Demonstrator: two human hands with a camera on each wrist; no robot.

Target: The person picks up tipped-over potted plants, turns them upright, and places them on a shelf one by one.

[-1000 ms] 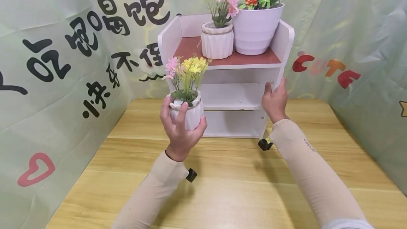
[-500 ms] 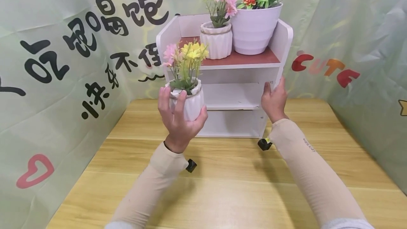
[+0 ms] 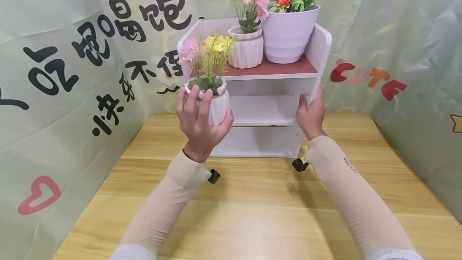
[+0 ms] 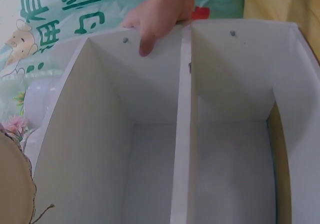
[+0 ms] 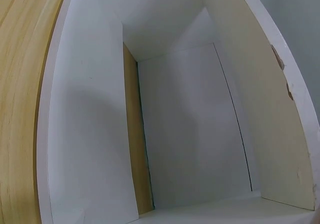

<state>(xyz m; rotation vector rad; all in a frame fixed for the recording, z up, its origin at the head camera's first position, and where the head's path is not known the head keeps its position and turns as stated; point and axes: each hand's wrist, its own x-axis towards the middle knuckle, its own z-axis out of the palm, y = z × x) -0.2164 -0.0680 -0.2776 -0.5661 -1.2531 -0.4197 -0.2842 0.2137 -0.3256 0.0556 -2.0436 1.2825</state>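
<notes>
Head view: small ribbed white pot (image 3: 215,103) with yellow and pink flowers is gripped by left hand (image 3: 199,123), centre-left of frame, held off the table in front of the white shelf unit (image 3: 260,109). Right side panel of the shelf is clasped by right hand (image 3: 311,116).

Left wrist view: right hand (image 4: 159,13) is seen at top, thumb over the panel edge.

Right wrist view: only the shelf interior (image 5: 190,134) is shown.

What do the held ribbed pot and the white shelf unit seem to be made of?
Ribbed pot in the left hand: probably matte ceramic or plaster, going by its chalky white fluted wall. Shelf unit: likely laminated board, white panels with visible screw heads and a reddish-brown top deck.
</notes>
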